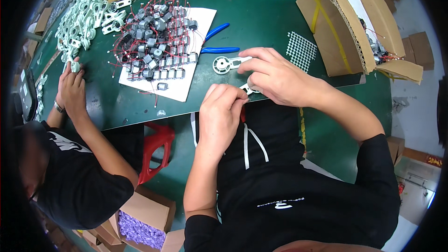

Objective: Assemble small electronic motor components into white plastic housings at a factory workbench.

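Close to the table's front edge, my left hand (218, 116) pinches one end of a small white plastic part (248, 89). The thumb side of my right hand (284, 79) grips the other end, and the fingers cover much of that part. A second white plastic part with a round ring head (222, 65) lies just beyond; the stretched fingertips of my right hand reach over its narrow end. Behind it rest pliers with blue handles (220, 50). Small grey motors with red wires (151, 46) are heaped and lined up on a white sheet (179, 91) to the left.
At the right stands an open cardboard box (333, 37) holding motors, beside a white mesh piece (301, 51). Pale green plastic parts (88, 23) pile up at the far left. A co-worker's hands (72, 86) work there, near a red stool (156, 151).
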### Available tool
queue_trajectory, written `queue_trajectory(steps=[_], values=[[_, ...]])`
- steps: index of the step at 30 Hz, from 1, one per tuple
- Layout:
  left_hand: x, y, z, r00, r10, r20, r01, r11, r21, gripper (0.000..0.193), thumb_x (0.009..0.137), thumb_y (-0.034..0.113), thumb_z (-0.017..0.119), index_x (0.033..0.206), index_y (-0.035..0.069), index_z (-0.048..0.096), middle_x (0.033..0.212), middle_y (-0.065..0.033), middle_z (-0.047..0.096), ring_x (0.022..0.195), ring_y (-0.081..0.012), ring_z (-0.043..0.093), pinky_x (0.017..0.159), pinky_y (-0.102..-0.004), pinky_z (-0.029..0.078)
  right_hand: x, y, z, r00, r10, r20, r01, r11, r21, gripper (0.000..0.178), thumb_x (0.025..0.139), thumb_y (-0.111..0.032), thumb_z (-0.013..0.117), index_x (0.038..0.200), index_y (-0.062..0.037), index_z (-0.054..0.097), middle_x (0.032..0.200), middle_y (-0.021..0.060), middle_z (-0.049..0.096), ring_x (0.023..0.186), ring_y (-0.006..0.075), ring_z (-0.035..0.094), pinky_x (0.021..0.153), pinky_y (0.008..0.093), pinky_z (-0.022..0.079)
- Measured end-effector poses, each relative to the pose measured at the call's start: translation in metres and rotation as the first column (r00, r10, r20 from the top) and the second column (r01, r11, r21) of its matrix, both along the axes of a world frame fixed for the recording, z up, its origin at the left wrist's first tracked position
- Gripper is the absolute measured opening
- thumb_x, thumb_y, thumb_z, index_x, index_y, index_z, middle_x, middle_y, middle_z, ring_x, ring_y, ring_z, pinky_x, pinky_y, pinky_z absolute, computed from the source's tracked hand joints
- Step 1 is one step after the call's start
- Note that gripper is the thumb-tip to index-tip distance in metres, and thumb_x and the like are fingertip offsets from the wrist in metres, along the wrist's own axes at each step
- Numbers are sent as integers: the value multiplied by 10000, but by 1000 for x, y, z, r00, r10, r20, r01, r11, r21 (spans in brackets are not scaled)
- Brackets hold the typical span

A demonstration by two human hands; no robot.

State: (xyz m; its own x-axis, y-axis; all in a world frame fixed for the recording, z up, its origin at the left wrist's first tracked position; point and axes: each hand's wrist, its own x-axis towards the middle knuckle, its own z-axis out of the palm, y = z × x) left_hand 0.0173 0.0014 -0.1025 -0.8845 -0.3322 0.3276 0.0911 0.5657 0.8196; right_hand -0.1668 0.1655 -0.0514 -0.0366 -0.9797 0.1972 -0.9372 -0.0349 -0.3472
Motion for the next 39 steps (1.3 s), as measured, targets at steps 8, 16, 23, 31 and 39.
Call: queue_trajectory(steps=[8,16,23,31,39], values=[[1,-2,-2,1000,2,-13,-2,1000,24,165,892,-71,881,996,6,778,985,-122,772,943,-346,733,848,-453,602,-21,16,27,993,-72,90,76,997,-32,248,939,-41,868,1167,-36,769,1436,125,735,1522,403,604,1218,525,567],[1,-3,-2,1000,-6,-1,6,1000,27,170,887,-90,882,992,2,784,975,-118,780,922,-320,745,840,-432,607,-5,22,18,989,-151,-6,151,986,71,202,938,-15,876,1109,-45,772,1466,123,711,1544,433,582,1190,551,571],[1,-2,-1,1000,-2,-13,2,1000,27,170,889,-86,880,1000,0,783,989,-124,782,949,-332,748,860,-440,607,5,2,12,991,-60,-123,67,997,50,130,951,-92,796,1040,0,774,1427,144,719,1548,414,576,1233,546,512],[2,-2,0,1000,7,-5,-7,1000,30,160,898,-64,885,999,0,779,1000,-132,783,978,-357,747,892,-447,606,-10,9,20,992,-121,25,122,992,-43,246,927,-51,875,1151,-52,771,1442,136,723,1503,414,612,1228,539,554],[1,-4,2,1000,-13,-6,14,1000,22,166,894,-77,880,1000,1,779,983,-132,776,975,-364,743,878,-454,598,-30,22,19,956,-281,81,276,959,71,235,1029,-13,806,1257,-67,808,1304,103,725,1288,367,652,1114,472,585]])
